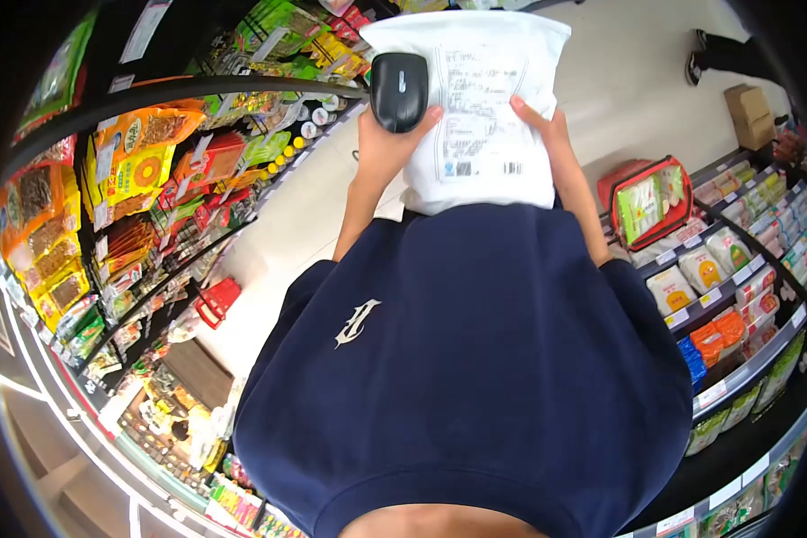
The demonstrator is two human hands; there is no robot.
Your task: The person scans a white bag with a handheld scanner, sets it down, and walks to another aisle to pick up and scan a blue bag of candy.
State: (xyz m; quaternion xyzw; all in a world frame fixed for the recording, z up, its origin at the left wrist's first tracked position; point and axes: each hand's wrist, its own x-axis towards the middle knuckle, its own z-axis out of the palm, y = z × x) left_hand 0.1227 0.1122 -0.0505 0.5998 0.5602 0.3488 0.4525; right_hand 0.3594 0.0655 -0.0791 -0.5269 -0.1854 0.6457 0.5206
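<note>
A white plastic bag (pixel 484 143) with printed text and a barcode is held up in front of the dark blue shirt. My left hand (pixel 388 148) is closed around a black handheld device (pixel 399 90) at the bag's left edge, and its thumb tip touches the bag. At the opposite edge, my right hand (pixel 551 139) grips the bag, thumb on the printed face and its other fingers hidden behind.
Shelves of packaged snacks (pixel 139 179) curve along the left. More shelves with packets (pixel 699 269) stand at the right, beside a red-rimmed basket (pixel 608 202). Farther off are a cardboard box (pixel 750 117), a person's leg (pixel 731 56) and a red basket (pixel 217 300).
</note>
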